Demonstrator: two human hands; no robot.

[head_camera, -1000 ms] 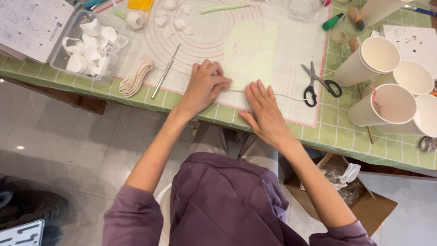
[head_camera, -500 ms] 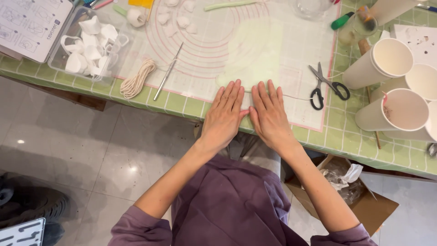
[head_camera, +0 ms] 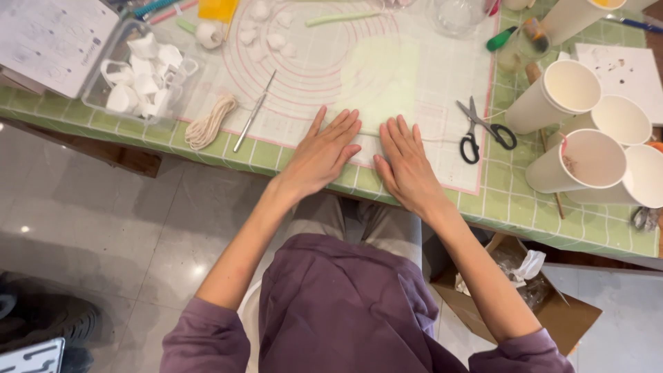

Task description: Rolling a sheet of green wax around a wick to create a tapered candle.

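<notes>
My left hand point(head_camera: 323, 152) lies flat, palm down, on the near edge of a white craft mat point(head_camera: 359, 62) with pink rings printed on it. My right hand point(head_camera: 405, 166) lies flat right beside it, fingers together and pointing away from me; the two hands almost touch. A thin pale string point(head_camera: 438, 140) runs from under my right fingers toward the black-handled scissors point(head_camera: 481, 131). Neither hand grips anything. A thin metal tool point(head_camera: 253, 112) and a coil of cream cord point(head_camera: 209, 122) lie to the left of my left hand.
The green tiled table point(head_camera: 525, 207) carries several white paper cups point(head_camera: 573, 131) at right, a clear tray of white pieces point(head_camera: 141, 76) at left, small white lumps point(head_camera: 266, 34) at the mat's far side and a clear glass dish point(head_camera: 456, 15). An open cardboard box point(head_camera: 532, 290) stands on the floor.
My left hand slid right along the mat's near edge and flattened beside the right hand. The right hand spread flat and barely shifted.
</notes>
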